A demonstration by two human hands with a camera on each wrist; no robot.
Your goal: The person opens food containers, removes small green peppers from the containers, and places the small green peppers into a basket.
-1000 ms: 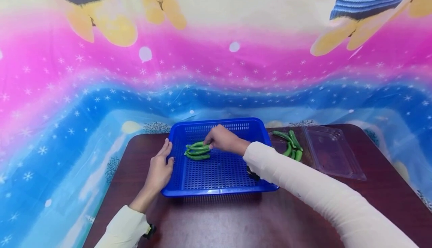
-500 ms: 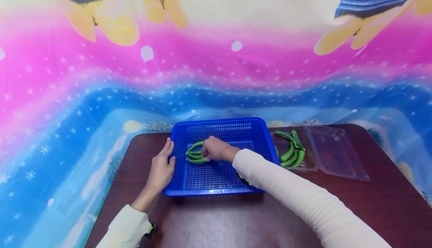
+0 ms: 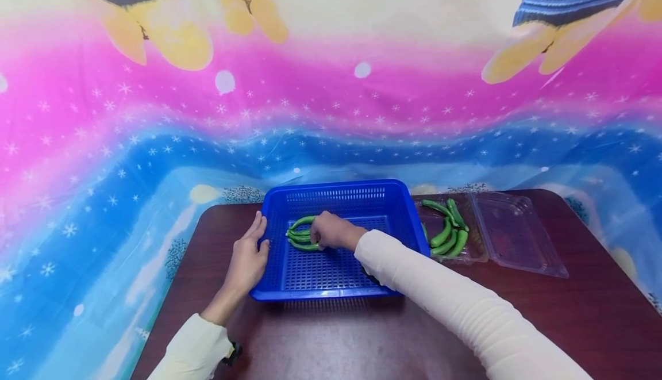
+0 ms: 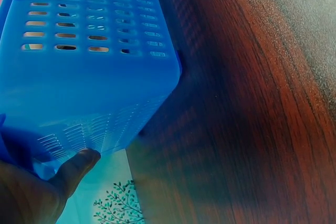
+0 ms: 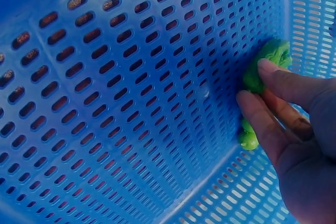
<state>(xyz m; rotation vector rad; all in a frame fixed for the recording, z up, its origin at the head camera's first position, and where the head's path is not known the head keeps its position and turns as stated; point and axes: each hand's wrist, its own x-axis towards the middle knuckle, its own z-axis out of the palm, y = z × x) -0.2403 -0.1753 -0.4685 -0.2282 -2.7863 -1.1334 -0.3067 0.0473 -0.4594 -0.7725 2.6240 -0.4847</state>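
Observation:
A blue perforated basket [image 3: 338, 294] stands on the table with several long green chili peppers [image 3: 299, 238] lying side by side in its left part. My right hand [image 3: 331, 230] reaches down into it and pinches the end of a green chili pepper [image 5: 254, 80] between thumb and fingertips, close over the basket floor. Part of that pepper is hidden by the fingers. My left hand [image 3: 248, 259] touches the basket's left side, its fingers straight along the outer wall. In the left wrist view one finger [image 4: 79, 166] lies against the slotted wall.
To the right of the basket is a hinged clear plastic box [image 3: 478, 248] holding several more green chili peppers [image 3: 449, 231]. Its transparent lid [image 3: 517, 236] lies folded out to the right. A patterned cloth [image 3: 331, 110] hangs behind the dark wooden table [image 3: 320, 345].
My right hand has moved slightly down and toward the front inside the basket, over the lower peppers. My left hand stays at the basket's left side.

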